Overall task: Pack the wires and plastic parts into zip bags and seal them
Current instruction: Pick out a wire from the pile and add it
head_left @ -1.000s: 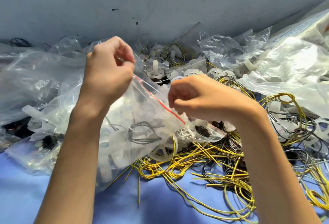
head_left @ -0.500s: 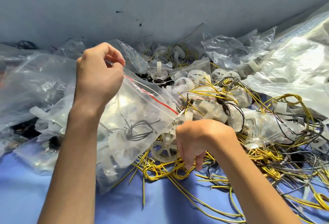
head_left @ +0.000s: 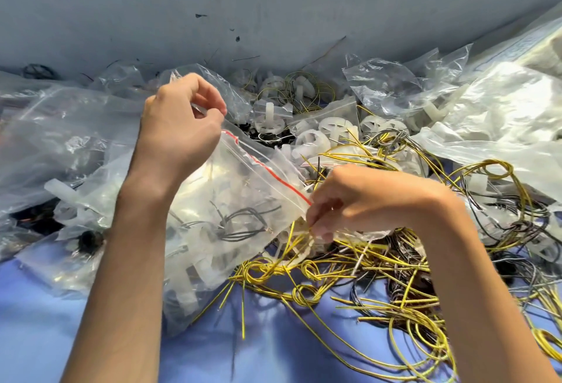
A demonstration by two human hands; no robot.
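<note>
One view, from the head, carries it all. The zip bag [head_left: 231, 200] lies slantwise between the hands. Its mouth, marked by the red strip [head_left: 267, 168], runs from upper left down to lower right, and its filled body sags toward the person onto the blue surface [head_left: 289, 346]. The left hand [head_left: 176, 127] pinches the upper corner of the mouth. The right hand [head_left: 359, 200], fingers curled, grips yellow wires [head_left: 305, 271] right at the lower corner, so it looks the nearer one for feeding them in. Hidden or unclear: the right fingertips under the palm, whether a plastic part shares that grip, and how far the mouth is parted. Clear film over the white plastic parts [head_left: 331, 127] behind blurs the bag's edges
</note>
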